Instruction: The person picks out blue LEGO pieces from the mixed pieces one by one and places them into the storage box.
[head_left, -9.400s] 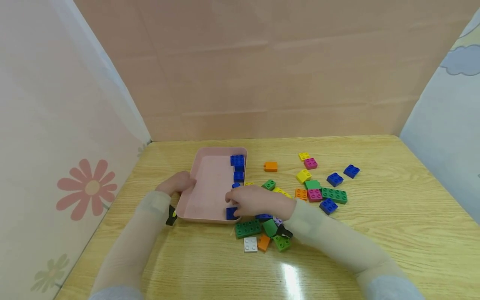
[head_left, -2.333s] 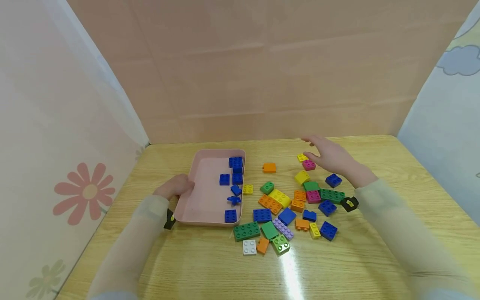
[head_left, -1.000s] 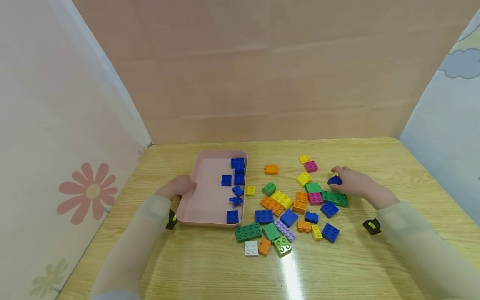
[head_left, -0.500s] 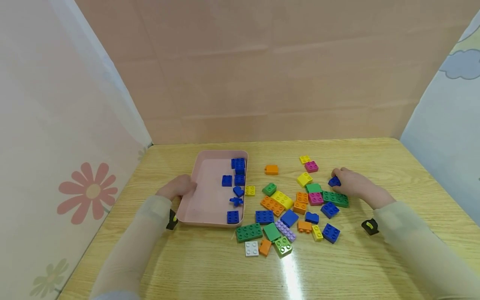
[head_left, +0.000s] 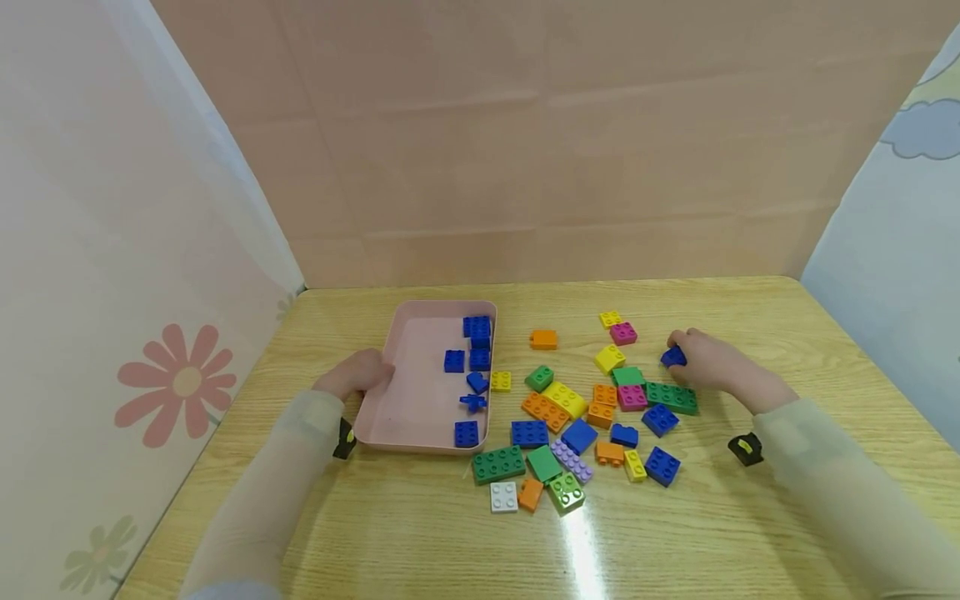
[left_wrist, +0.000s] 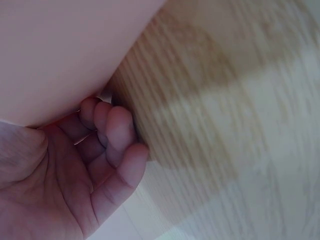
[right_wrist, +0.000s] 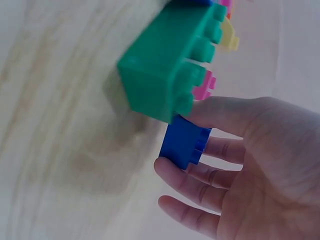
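Observation:
My left hand (head_left: 356, 373) grips the left rim of a pink tray (head_left: 420, 447). In the left wrist view its fingers (left_wrist: 120, 132) curl against the underside of the tray wall (left_wrist: 65, 50); the thumb is mostly out of sight there. At the back right, my right hand (head_left: 708, 364) pinches a blue toy brick (head_left: 672, 356) between thumb and fingers. The right wrist view has that blue brick (right_wrist: 182, 142) close beside a long green brick (right_wrist: 155, 65). Several blue bricks (head_left: 466, 433) lie along the tray's right side.
Loose bricks in many colours spread right of the tray, among them a dark green one (head_left: 498, 465), a white one (head_left: 503, 497) and a lilac one (head_left: 571, 461). Other blue bricks (head_left: 662, 466) lie among them. A brown sheet (head_left: 540, 167) hangs behind the table.
My right hand has left the tray, reached the back right and taken hold of the blue brick. Another blue brick from there now lies in the tray. The left hand stays on the rim.

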